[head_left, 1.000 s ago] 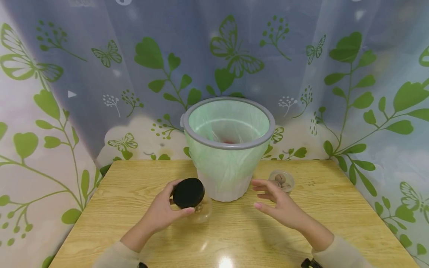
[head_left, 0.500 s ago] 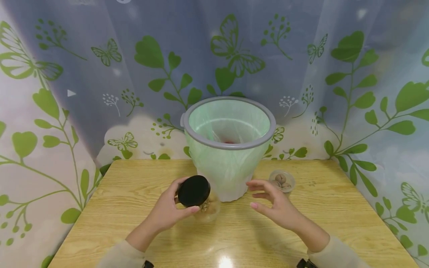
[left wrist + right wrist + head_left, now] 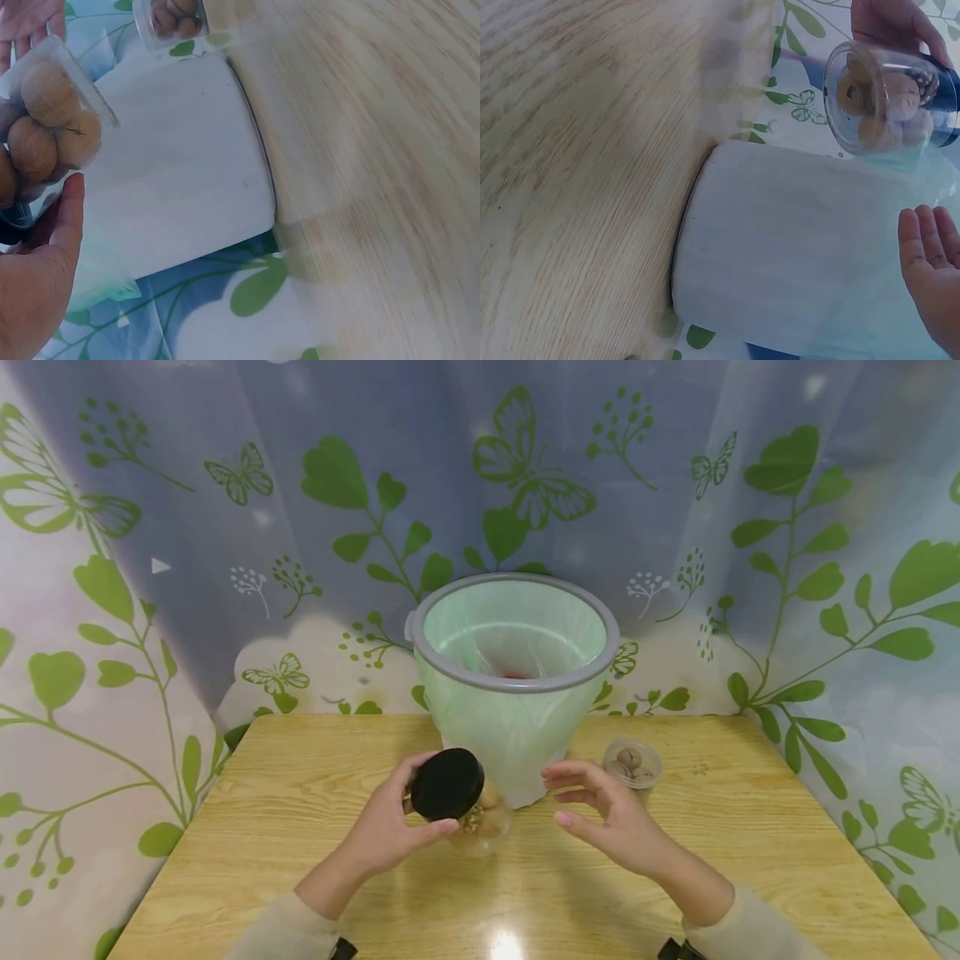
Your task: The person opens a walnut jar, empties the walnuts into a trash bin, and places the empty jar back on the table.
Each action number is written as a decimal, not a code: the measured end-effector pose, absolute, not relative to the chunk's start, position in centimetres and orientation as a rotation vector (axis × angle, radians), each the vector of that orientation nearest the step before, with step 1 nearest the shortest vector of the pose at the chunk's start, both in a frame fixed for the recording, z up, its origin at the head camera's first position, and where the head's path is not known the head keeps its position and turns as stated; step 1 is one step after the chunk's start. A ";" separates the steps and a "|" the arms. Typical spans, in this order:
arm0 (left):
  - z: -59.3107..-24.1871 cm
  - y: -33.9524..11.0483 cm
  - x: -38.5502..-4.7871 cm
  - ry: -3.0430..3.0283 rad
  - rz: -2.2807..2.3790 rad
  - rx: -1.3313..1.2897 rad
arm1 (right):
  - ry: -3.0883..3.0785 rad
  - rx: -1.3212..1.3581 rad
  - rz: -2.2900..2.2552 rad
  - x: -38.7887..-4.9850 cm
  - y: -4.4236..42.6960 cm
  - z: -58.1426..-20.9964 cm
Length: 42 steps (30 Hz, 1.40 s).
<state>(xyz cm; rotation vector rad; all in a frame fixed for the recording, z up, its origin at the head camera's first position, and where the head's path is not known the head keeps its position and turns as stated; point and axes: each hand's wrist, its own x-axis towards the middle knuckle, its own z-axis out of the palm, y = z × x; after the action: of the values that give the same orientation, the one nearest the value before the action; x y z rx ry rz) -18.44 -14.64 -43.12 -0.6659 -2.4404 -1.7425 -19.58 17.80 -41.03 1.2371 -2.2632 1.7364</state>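
Observation:
My left hand (image 3: pixel 386 827) grips a clear jar (image 3: pixel 491 839) just below its black lid (image 3: pixel 447 784), tilted above the table. Brown round nuts, resembling walnuts, show through the wall of the jar (image 3: pixel 97 94) in the left wrist view, and the jar's base (image 3: pixel 838 97) points toward the table in the right wrist view. To the right of the jar, my right hand (image 3: pixel 611 818) hovers with relaxed, slightly bent fingers and holds nothing. Its fingers (image 3: pixel 930 232) are apart from the jar. Some of the left fingers are hidden behind the lid.
Behind both hands stands a waste bin (image 3: pixel 495 743) with a grey rim and a pale green liner; something red (image 3: pixel 514 676) lies inside. A small clear tub (image 3: pixel 654 777) of brown nuts sits right of the bin on the wooden table (image 3: pixel 300 793). A patterned curtain (image 3: pixel 420 427) hangs behind.
My left hand has carried the jar to the right and slightly upward. The right hand has drifted a little left, so the two are closer together.

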 end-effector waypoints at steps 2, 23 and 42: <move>-43.0 -14.5 -18.4 -2.432 -1.755 -0.676 | -2.250 1.257 1.729 -19.5 17.6 -41.0; -42.9 -12.7 -18.5 -2.442 -1.765 -0.691 | -2.238 1.326 1.739 -19.2 16.1 -41.5; -42.8 -12.0 -18.4 -2.390 -1.775 -0.747 | -2.319 1.216 1.573 -19.6 15.0 -41.6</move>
<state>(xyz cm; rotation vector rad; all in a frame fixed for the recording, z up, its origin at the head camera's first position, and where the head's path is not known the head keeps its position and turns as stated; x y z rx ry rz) -18.41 -12.00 -42.77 -0.7469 -2.3897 -1.7752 -19.56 14.96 -41.62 1.2165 -2.3186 1.5731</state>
